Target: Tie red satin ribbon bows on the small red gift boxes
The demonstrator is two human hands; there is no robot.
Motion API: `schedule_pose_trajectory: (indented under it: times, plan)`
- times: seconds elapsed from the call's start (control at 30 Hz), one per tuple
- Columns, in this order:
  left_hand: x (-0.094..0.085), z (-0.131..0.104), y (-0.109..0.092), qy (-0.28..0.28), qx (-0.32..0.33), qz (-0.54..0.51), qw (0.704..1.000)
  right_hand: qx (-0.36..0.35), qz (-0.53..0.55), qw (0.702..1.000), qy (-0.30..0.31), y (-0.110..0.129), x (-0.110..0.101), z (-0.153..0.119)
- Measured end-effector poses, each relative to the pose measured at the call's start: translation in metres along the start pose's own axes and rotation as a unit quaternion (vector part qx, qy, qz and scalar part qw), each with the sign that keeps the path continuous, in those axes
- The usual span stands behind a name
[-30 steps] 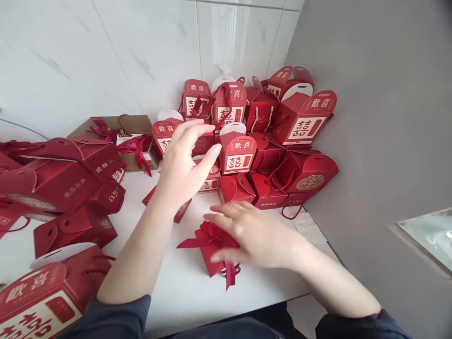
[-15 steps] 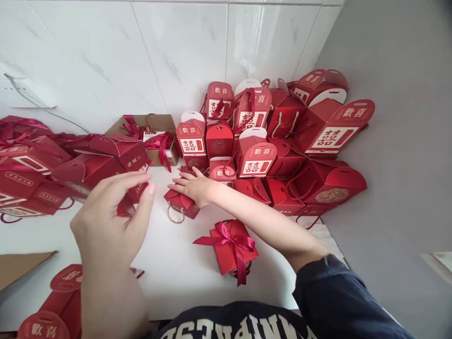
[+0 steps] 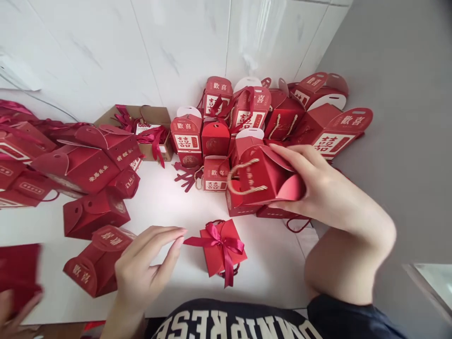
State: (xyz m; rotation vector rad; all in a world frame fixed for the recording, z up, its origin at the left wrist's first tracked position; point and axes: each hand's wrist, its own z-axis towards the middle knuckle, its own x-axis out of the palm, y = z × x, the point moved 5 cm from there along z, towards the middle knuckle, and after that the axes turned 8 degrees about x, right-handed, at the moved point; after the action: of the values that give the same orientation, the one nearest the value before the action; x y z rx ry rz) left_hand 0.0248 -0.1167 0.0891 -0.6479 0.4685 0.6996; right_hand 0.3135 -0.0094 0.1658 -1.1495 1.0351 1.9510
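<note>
My right hand (image 3: 310, 181) grips a red gift box (image 3: 259, 176) with a beige rope handle, tilted above the front row of boxes at the right. Its thumb and fingers clasp the flap end. My left hand (image 3: 150, 261) is half curled, thumb and fingertips slightly apart, with nothing visible between them. Those fingertips are near the tail of a dark pink ribbon bow (image 3: 221, 242). That bow is tied around a bright red gift box (image 3: 212, 263) on the white table (image 3: 183, 294).
Stacked red boxes (image 3: 187, 136) fill the back right against the tiled wall. A cardboard box (image 3: 162, 115) holds ribbons. More red boxes (image 3: 97, 214) are at the left. Loose dark red cords (image 3: 187, 178) lie centrally. At bottom left, another person's hand (image 3: 16, 315) holds something red.
My right hand has carried the box with the rope handle from the middle of the table to the right-hand stack, lifting it. My left hand has moved right and lower, towards the bow.
</note>
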Motion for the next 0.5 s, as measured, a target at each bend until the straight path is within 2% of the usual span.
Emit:
schedule_pose_trajectory:
  times: [0.1, 0.2, 0.27, 0.33, 0.43, 0.5]
  plan:
    - [0.009, -0.003, -0.001, 0.002, 0.023, -0.005, 1.0, 0.069, -0.065, 0.995, 0.015, -0.04, 0.018, -0.013]
    - [0.005, -0.007, -0.002, -0.019, 0.035, 0.034, 0.999, 0.084, -0.126, 0.988, 0.014, -0.055, 0.042, -0.013]
    - [-0.008, -0.01, -0.001, -0.05, 0.035, 0.11, 0.992, 0.055, -0.132, 0.99, -0.012, -0.046, 0.046, -0.01]
    - [-0.025, -0.014, 0.005, -0.052, -0.005, 0.209, 0.977, 0.021, -0.128, 0.991, -0.031, -0.03, 0.044, -0.008]
    - [-0.04, -0.02, 0.027, 0.023, -0.13, 0.301, 0.944, -0.01, -0.128, 0.991, -0.026, -0.008, 0.044, -0.004]
    - [-0.038, -0.025, 0.042, 0.092, -0.185, 0.309, 0.929, -0.021, -0.131, 0.991, -0.02, -0.002, 0.049, -0.001]
